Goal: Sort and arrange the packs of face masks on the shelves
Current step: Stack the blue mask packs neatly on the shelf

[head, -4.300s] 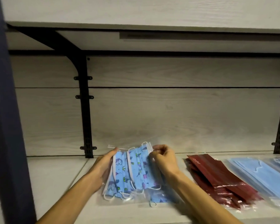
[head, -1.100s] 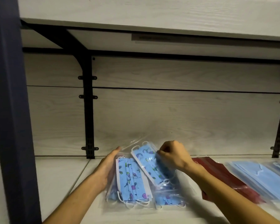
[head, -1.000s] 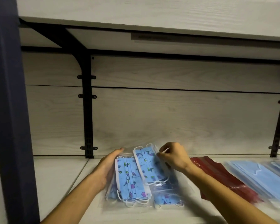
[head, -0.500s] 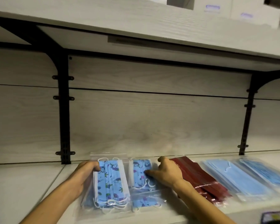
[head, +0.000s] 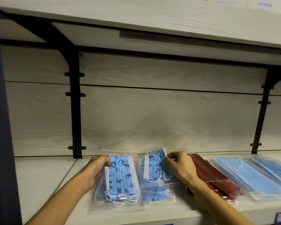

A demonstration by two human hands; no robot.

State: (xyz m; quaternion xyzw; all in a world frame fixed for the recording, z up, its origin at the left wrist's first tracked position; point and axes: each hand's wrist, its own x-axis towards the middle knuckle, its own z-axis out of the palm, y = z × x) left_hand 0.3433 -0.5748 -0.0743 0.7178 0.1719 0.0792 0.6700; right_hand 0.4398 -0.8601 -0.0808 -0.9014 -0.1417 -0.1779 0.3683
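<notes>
Two clear packs of blue patterned face masks lie side by side on the pale wooden shelf (head: 44,179). My left hand (head: 96,168) grips the left edge of the left patterned pack (head: 121,177), fingers curled over its top corner. My right hand (head: 181,168) pinches the upper right corner of the right patterned pack (head: 154,169), which is tilted up at the back. More patterned masks show under these packs near the shelf's front edge.
To the right lie a dark red mask pack (head: 214,177) and plain light blue mask packs (head: 248,176). Black brackets (head: 75,111) stand against the back panel. An upper shelf (head: 136,15) overhangs. A dark upright post (head: 0,127) borders the left.
The two patterned packs, bunched and overlapping a second ago, now lie apart side by side. My hands have spread with them. The right pack's back edge has lifted slightly.
</notes>
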